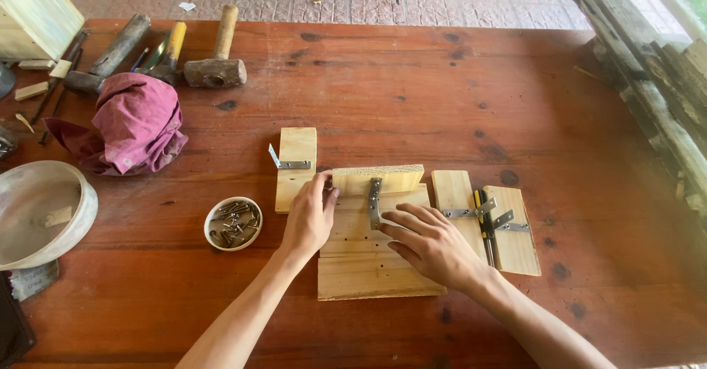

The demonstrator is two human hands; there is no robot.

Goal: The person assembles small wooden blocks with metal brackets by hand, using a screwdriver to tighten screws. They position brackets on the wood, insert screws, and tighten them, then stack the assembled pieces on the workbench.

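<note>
At the far left of the frame a pale round bowl (40,211) sat on the reddish wooden table (442,89), and above it, in the upper left, lay a crumpled pink cloth (132,126) with a cluster of tools behind it, among them a heavy mallet (217,63) with a wooden handle. Lower and nearer the centre stood a small white dish of screws (233,223), just beside the left wrist. A narrow wooden block (296,164) with a metal bracket (286,163) on its left edge lay just above the left hand (309,218). That hand's fingers were curled together, thumb and fingertips pressing the left end of a small upright wooden piece (379,179), which stood on edge across the far end of a flat pale wooden board (361,266) in the lower centre. A metal angle bracket (375,201) ran down from the upright piece onto the board, between the two hands. The right hand (434,244) lay flat on the board with its fingers spread, the fingertips touching or just beside the bracket's lower leg. To the right, close against the board, lay two more wooden slats (512,244) joined by metal brackets, with a yellow-and-black screwdriver (484,222) resting between them, just beyond the right hand's knuckles. Weathered planks (648,82) were stacked along the right edge of the frame.
</note>
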